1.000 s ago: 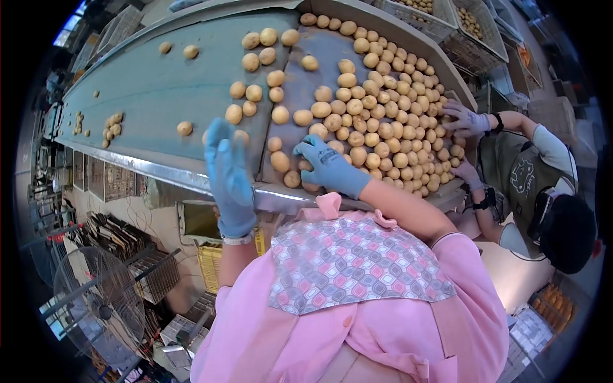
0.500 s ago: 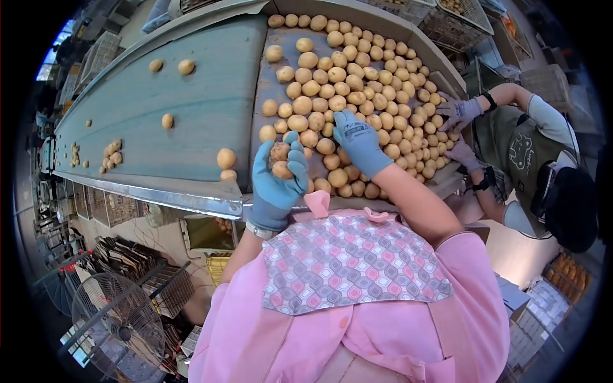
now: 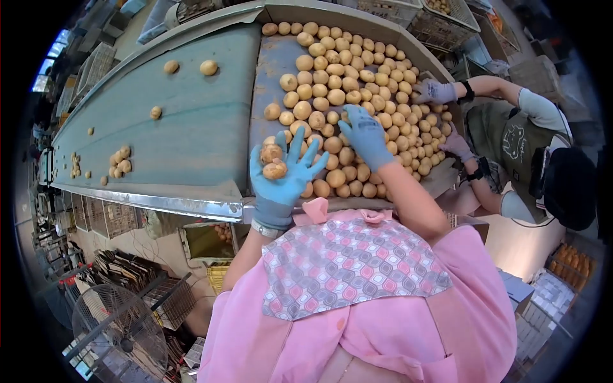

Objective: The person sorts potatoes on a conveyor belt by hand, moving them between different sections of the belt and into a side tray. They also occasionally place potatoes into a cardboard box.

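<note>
My left hand [image 3: 285, 177], in a blue glove, is palm up with its fingers spread. Two potatoes with rough brown patches rest in it: an upper potato [image 3: 271, 153] and a lower potato [image 3: 274, 170], by the thumb side. My right hand [image 3: 368, 136], also blue-gloved, is palm down over the mass of round yellow-brown potatoes [image 3: 336, 97]. Between its thumb and forefinger shows part of a potato [image 3: 345, 117]; its other fingertips are partly hidden.
A green conveyor belt [image 3: 211, 115] with scattered potatoes runs off left, edged by a metal rail [image 3: 211, 207]. Across at right, a co-worker's gloved hands [image 3: 436, 91] touch the potatoes. A fan [image 3: 121, 332] stands lower left; crates [image 3: 444, 25] are behind the table.
My left fingers have spread from around the two potatoes, leaving them on the palm. My right hand has shifted slightly, its thumb and forefinger now around a potato. The co-worker's upper hand moved left.
</note>
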